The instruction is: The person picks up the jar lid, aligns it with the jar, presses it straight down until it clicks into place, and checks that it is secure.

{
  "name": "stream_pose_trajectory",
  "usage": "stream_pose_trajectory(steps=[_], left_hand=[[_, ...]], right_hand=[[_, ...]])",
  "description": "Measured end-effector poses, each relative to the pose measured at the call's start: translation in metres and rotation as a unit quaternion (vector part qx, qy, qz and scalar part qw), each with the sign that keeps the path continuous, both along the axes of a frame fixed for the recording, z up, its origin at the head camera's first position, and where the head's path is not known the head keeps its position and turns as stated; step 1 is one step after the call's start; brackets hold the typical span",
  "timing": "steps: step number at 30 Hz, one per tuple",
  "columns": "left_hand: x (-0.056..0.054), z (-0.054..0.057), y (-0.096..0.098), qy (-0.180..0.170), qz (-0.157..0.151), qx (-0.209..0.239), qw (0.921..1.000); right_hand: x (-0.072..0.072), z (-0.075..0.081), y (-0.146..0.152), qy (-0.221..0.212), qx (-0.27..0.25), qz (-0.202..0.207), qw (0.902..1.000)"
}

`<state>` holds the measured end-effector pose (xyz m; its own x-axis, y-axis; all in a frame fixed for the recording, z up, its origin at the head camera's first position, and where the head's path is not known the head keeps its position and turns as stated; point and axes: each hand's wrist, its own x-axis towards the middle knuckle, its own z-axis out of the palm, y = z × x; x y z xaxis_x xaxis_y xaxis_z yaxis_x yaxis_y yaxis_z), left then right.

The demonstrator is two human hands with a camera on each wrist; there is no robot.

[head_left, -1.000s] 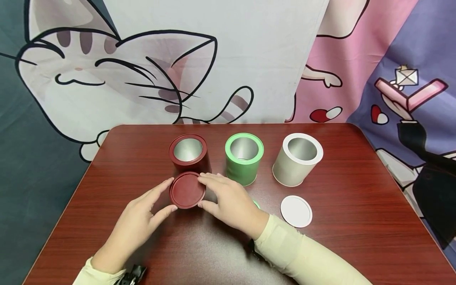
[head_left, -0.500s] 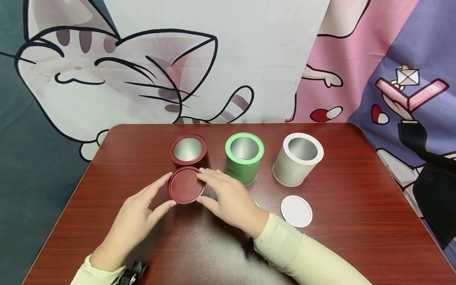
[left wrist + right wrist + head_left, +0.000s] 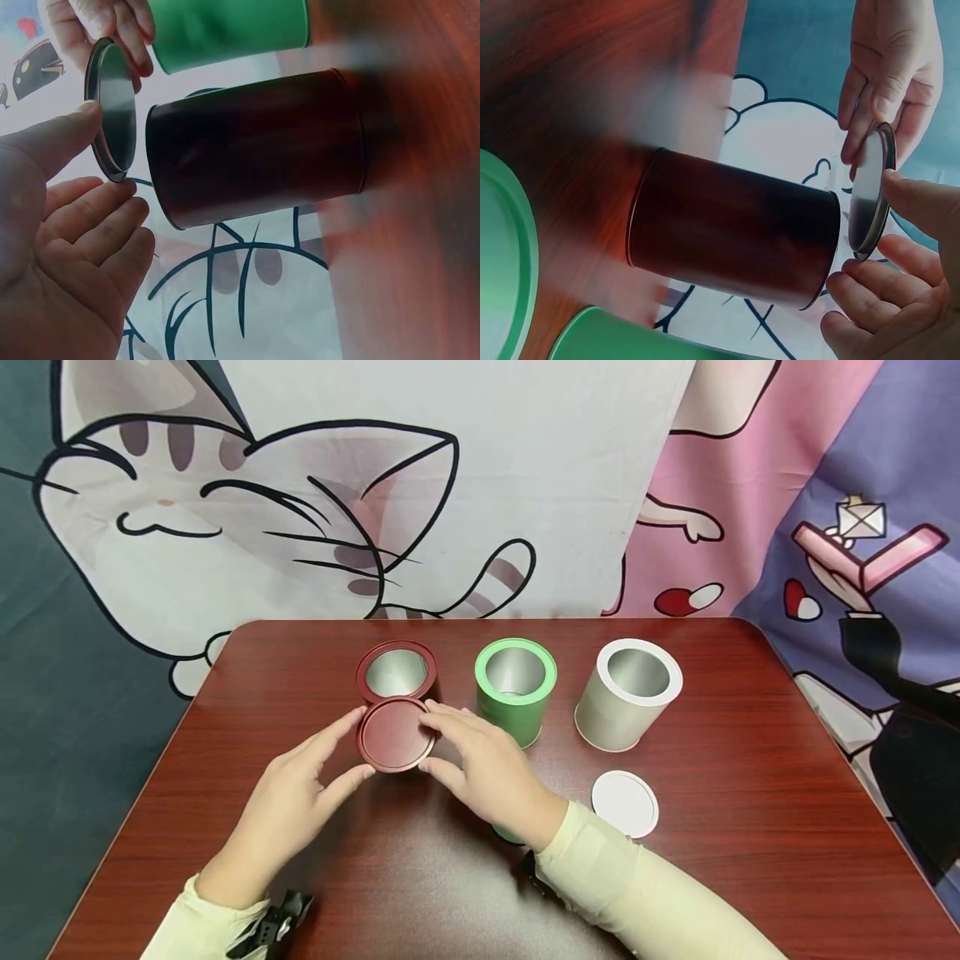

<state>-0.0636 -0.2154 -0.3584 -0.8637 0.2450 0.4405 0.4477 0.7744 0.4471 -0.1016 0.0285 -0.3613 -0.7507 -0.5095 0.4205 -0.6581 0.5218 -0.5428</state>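
Observation:
My left hand [image 3: 288, 802] and right hand [image 3: 495, 768] pinch a round dark red lid [image 3: 396, 735] by its opposite edges, between thumb and fingers. In the head view the lid overlaps the near rim of an open dark red can [image 3: 430, 670], whose inside looks silvery. Both wrist views show the lid [image 3: 118, 112] held above the can's mouth, apart from the can [image 3: 735, 229]. The can stands upright on the table, its front partly hidden by lid and hands. Right of it stands an open green can [image 3: 513, 714], nearest to my right hand.
An open white can [image 3: 618, 718] stands at the right of the row. Before it a white lid [image 3: 625, 804] lies flat on the red-brown table [image 3: 750, 777]. A green lid [image 3: 506, 255] lies mostly hidden under my right wrist. Printed cloth [image 3: 525, 485] hangs behind.
Both hands have moved the red lid away from me, toward the red can, so that it now overlaps the near rim in the head view. The other cans have not moved.

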Motion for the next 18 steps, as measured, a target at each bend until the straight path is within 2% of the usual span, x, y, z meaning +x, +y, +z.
stream_pose_trajectory(steps=[4, 18], left_hand=[[-0.006, 0.001, 0.000, 0.003, 0.003, 0.003, 1.0000], [-0.016, 0.000, 0.001, -0.031, 0.005, 0.012, 0.9994]], right_hand=[[-0.004, 0.000, 0.000, -0.008, -0.006, -0.008, 0.9999], [-0.011, 0.000, -0.004, -0.033, -0.028, -0.029, 0.9986]])
